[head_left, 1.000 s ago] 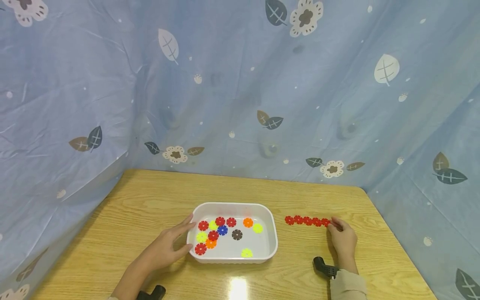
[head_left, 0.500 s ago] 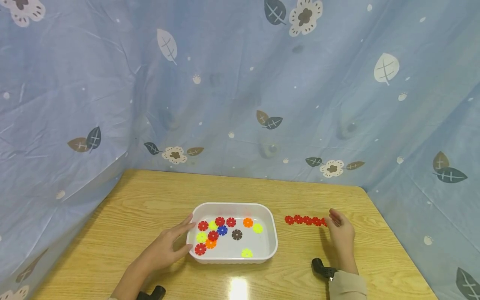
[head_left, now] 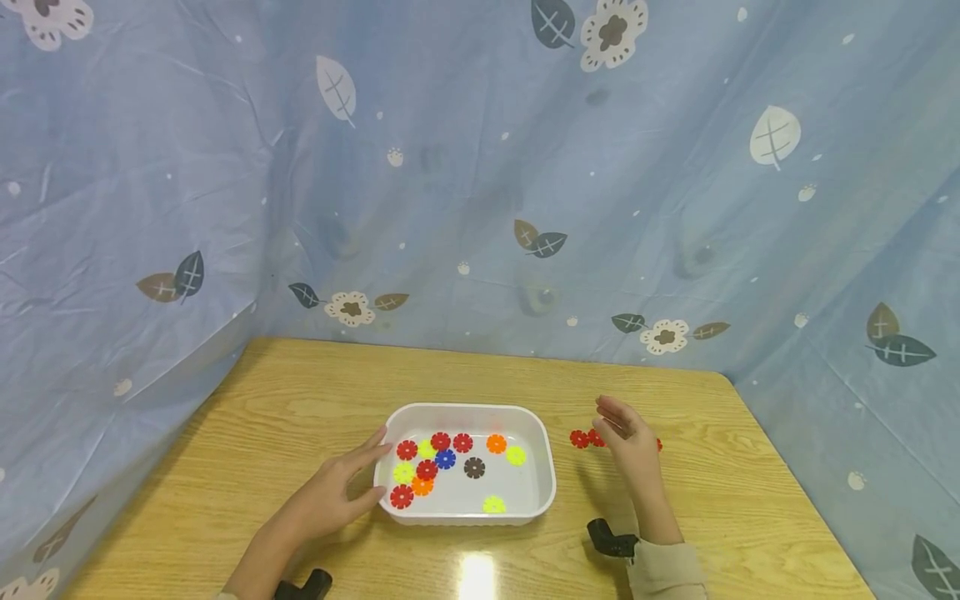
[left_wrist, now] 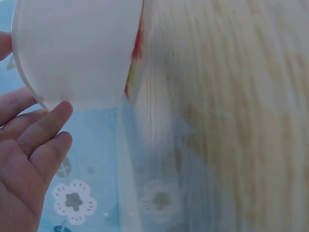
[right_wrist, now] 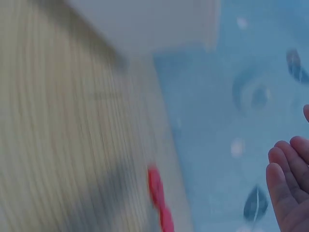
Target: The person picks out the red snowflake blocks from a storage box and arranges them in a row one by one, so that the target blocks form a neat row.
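Note:
A white tray [head_left: 517, 496] stands mid-table in the head view, with several flower-shaped plastic discs in red, yellow, orange, blue and brown lying in it. Spread along its left end, my left hand [head_left: 326, 498] touches the rim with thumb and fingertips; the left wrist view has those fingers [left_wrist: 46, 126] against the tray's outer wall. My right hand [head_left: 633, 446] hovers over a row of red flower discs [head_left: 579, 439], hiding its middle. Nothing shows in its loosely extended fingers in the right wrist view, where part of the red row [right_wrist: 156, 187] appears blurred.
The wooden table [head_left: 337, 375] carries the tray and the row of discs. A blue patterned curtain [head_left: 450, 183] hangs behind and along both sides. Black wrist-worn camera mounts [head_left: 611, 540] stick out beside both wrists.
My right hand has let go of the right end of the red disc row, lifted, and moved left toward the tray. The row and my left hand stay where they were.

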A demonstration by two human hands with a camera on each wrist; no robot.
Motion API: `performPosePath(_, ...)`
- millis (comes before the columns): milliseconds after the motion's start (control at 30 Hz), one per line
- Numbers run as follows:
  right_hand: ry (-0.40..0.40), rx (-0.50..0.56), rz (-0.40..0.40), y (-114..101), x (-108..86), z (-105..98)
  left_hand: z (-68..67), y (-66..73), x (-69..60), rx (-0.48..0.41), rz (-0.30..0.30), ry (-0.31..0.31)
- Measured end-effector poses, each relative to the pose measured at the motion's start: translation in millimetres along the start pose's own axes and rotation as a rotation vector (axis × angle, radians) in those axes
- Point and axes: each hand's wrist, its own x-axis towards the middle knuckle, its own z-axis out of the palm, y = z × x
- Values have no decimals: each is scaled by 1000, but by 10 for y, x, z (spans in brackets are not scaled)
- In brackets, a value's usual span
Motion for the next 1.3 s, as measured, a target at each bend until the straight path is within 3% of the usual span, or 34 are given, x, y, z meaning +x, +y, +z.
performPosePath(300,-148,43,-126,-341,-119,463,-2,5,-5,-3,-4,6)
performPosePath(533,-275,116,-163,-459,-127,877,-21,5,-3,-5,1,10)
performPosePath(733,-364,123,-97,-515,-86,1183,-9,-2,-1,-12,10,9)
performPosePath(900,-411,66,-32,-466,-40,1367,4,-4,-5,-18,3,-6)
performPosePath(1067,-429,50,2,-410,-11,1481,4,4,-5,-19,-5,-12)
performPosePath(1300,-436,-61,40,-373,-4,1572,-6,23,-9,-4,-2,5)
